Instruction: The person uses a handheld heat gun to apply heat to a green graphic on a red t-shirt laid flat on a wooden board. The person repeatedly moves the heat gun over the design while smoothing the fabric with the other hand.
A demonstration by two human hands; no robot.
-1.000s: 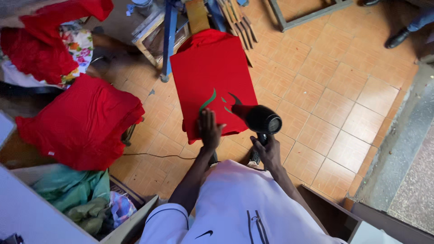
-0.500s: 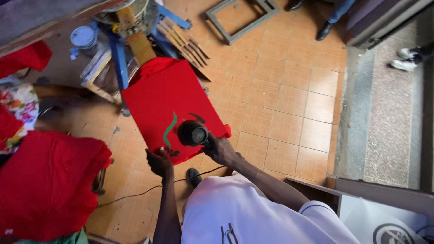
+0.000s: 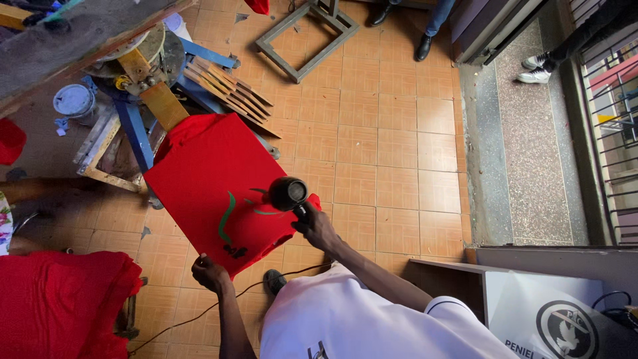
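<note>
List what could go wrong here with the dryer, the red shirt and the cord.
1. The black handheld dryer in the right hand points close at the green print on the red shirt; lingering on one spot may scorch the fabric or blister the ink.
2. The left hand grips the shirt's lower edge near the print, so the fingers might smudge wet ink.
3. The thin black cord trails across the tiled floor by the person's foot, a possible trip or snag.

I read this as a small garment-printing workshop. A blue-framed printing press carries a red shirt bearing fresh green print, with more red cloth piled on tiled floor.
</note>
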